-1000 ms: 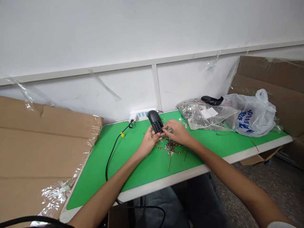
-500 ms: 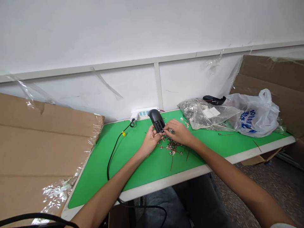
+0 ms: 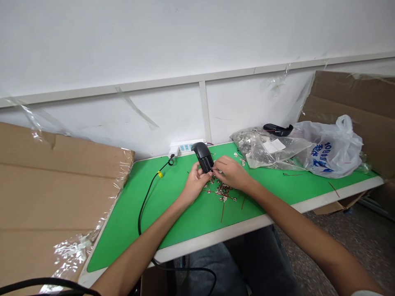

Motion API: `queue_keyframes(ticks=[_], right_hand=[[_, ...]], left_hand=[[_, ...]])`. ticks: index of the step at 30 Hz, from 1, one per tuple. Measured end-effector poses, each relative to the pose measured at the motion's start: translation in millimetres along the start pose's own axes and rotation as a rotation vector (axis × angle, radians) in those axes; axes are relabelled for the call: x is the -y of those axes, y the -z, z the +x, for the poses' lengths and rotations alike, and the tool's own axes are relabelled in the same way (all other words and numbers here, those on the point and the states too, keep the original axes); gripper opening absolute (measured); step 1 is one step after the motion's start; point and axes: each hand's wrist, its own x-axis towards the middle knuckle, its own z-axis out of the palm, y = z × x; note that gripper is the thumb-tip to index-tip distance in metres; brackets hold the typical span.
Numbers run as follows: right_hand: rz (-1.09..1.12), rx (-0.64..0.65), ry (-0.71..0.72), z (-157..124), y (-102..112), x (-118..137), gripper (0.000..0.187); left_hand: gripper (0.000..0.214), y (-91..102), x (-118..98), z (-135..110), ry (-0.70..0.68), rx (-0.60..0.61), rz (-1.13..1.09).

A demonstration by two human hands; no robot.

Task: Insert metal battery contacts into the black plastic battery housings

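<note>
My left hand (image 3: 195, 183) grips a black curved plastic housing (image 3: 203, 155) by its lower end, with an open compartment facing me. Thumb and fingers of my right hand (image 3: 230, 172) are pinched together at the housing's lower right edge; whatever small part they hold is too small to make out. Below both hands, small metal contact pieces with red wires (image 3: 224, 190) lie in a loose pile on the green table mat (image 3: 182, 224).
A white power strip (image 3: 186, 147) with a black cable (image 3: 144, 201) sits against the wall. At right are a clear bag of metal parts (image 3: 250, 142), another black housing (image 3: 278, 130) and a white plastic bag (image 3: 331, 146). Cardboard (image 3: 58, 193) stands at left.
Both hands stay at the housing's lower end. The right fingers have shifted very slightly along its edge; the pile below looks the same.
</note>
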Motion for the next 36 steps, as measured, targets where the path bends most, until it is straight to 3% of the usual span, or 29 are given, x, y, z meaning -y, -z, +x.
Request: queue_keyframes(ticks=[13, 22, 30, 36], right_hand=[[-0.01, -0.007, -0.024, 3, 2, 6, 0.01], [0.204, -0.089, -0.271, 1, 2, 9, 0.023], [-0.032, 0.033, -0.177, 1, 0, 12, 0.003], [-0.093, 0.038, -0.208, -1, -4, 13, 0.006]], left_hand=[[0.063, 3.3, 4, 5, -0.078, -0.039, 0.008], [0.058, 2.5, -5, 2, -0.1, 0.002, 0.017], [0.06, 0.7, -4, -1, -0.136, 0.014, 0.056], [0.06, 0.8, -2, 0, -0.137, 0.038, 0.038]])
